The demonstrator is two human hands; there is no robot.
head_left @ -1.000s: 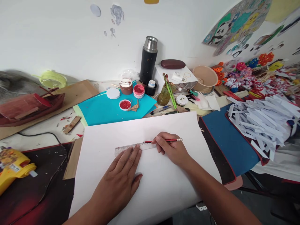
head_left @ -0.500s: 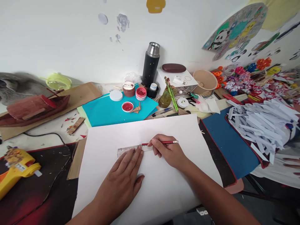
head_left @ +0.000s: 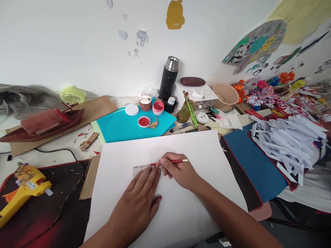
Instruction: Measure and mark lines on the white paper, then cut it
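A large white sheet of paper [head_left: 165, 206] lies in front of me on the cluttered table. Across its middle lies a clear plastic ruler [head_left: 139, 169]. My left hand [head_left: 141, 196] rests flat on the ruler with fingers stretched out, pressing it onto the paper. My right hand [head_left: 178, 170] is closed on a red pencil [head_left: 172, 161], its tip against the ruler's upper edge close to my left fingertips. Most of the ruler is hidden under my two hands.
Behind the paper a turquoise sheet [head_left: 121, 125] carries red paint pots [head_left: 158, 107]. A black flask [head_left: 169, 79], yellow glue gun [head_left: 24, 187], cardboard boat [head_left: 43, 120] and cable are nearby. On the right, white paper strips [head_left: 287, 137] are heaped on a blue board [head_left: 248, 155].
My right hand has slid the pencil leftward along the ruler toward my left fingertips. The left hand stays on the ruler. The camera has tilted, showing more wall.
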